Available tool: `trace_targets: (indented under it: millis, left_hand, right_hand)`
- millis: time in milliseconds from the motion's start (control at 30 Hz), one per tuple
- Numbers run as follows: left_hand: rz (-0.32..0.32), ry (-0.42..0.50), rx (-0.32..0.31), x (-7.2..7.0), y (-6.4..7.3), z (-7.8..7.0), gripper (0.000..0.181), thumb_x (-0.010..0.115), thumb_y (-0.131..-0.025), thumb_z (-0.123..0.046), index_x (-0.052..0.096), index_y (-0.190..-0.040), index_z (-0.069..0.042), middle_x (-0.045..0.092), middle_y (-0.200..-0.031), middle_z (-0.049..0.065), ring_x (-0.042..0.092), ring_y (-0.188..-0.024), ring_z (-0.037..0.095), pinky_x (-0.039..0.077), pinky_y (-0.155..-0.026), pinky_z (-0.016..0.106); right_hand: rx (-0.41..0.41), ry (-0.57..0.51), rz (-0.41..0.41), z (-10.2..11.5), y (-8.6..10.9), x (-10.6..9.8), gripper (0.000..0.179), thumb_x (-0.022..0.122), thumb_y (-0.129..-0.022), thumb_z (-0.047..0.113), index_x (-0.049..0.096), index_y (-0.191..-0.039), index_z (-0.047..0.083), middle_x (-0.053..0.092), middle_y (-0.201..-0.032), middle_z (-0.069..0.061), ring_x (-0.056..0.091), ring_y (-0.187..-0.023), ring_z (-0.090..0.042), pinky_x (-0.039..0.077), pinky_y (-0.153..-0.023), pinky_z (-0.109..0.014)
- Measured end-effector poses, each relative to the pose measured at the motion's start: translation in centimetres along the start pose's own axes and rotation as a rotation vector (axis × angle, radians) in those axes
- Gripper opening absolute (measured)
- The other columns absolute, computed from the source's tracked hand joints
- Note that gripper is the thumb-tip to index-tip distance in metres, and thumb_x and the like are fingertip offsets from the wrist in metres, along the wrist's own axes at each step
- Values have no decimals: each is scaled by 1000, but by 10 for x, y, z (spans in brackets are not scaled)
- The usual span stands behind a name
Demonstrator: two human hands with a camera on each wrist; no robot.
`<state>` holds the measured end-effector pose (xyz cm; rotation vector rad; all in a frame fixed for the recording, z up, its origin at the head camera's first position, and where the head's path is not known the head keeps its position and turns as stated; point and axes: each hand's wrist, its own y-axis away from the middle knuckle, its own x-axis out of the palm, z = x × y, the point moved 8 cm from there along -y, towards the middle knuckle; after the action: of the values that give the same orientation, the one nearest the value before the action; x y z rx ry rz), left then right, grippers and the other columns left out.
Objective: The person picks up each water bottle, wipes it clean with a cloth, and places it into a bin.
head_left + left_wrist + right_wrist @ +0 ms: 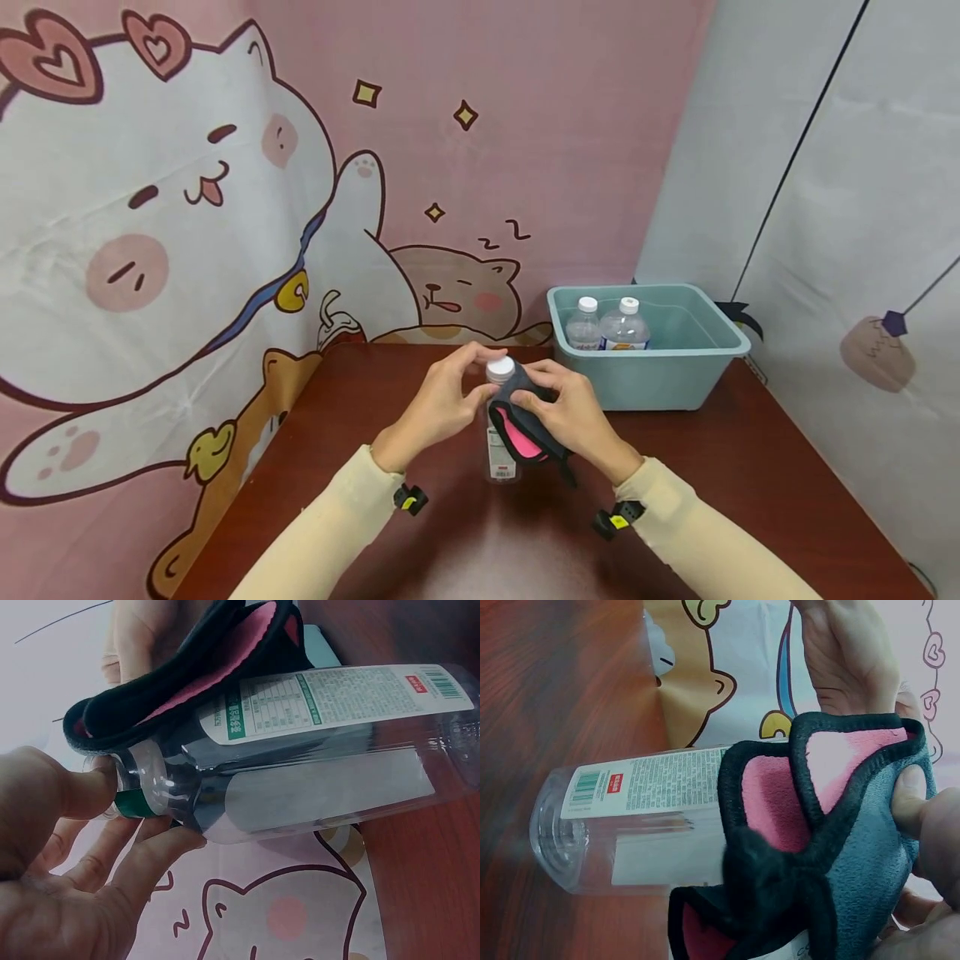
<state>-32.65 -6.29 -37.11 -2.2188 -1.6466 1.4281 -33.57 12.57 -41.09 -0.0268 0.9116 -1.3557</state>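
Note:
A clear plastic bottle (pixel 501 467) with a white cap and a printed label stands on the table. My left hand (pixel 441 402) pinches it at the neck, just under the cap, between thumb and fingers. On the bottle's right side, my right hand (pixel 576 410) holds a folded dark grey cloth (pixel 525 421) with a pink inner face and black edging. In the left wrist view the cloth (pixel 172 682) lies against the bottle's neck and shoulder. Thumb pressure on the cloth's grey face shows in the right wrist view, where the bottle (pixel 592 825) is partly covered by it.
A light blue-green plastic bin (pixel 645 383) stands at the table's back right. Inside its left part are two clear bottles (pixel 624 325) with white caps. The dark red-brown table (pixel 360 433) meets a cartoon-printed backdrop (pixel 570 150) behind.

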Motion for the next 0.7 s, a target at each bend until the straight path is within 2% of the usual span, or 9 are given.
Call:
trace_targets:
  millis: [200, 400, 700]
  left_hand:
    - [-7, 18, -4, -2, 0, 0, 51, 89, -102, -2, 67, -147, -10, 77, -151, 11, 77, -132, 30, 66, -117, 56]
    - [16, 26, -30, 0, 0, 1, 51, 88, -103, -3, 67, -148, -11, 77, -149, 10, 78, -132, 28, 67, -115, 50]
    - [18, 34, -47, 3, 1, 4, 48, 86, -104, -3, 67, -148, -12, 77, -152, 8, 77, -134, 28, 67, -116, 50]
  right_hand:
    - [-15, 51, 35, 5, -1, 0, 49, 95, -99, 24, 82, -143, 6, 82, -134, -6, 81, -122, -26, 70, -99, -42]
    - [33, 70, 106, -6, 5, 0, 55, 95, -98, 25, 79, -148, 6, 79, -143, -8, 78, -130, -31, 70, -106, -52]
    - [61, 23, 164, -18, 17, 3, 64, 95, -97, 19, 74, -156, 6, 75, -151, -11, 79, -133, -32, 67, -110, -51]
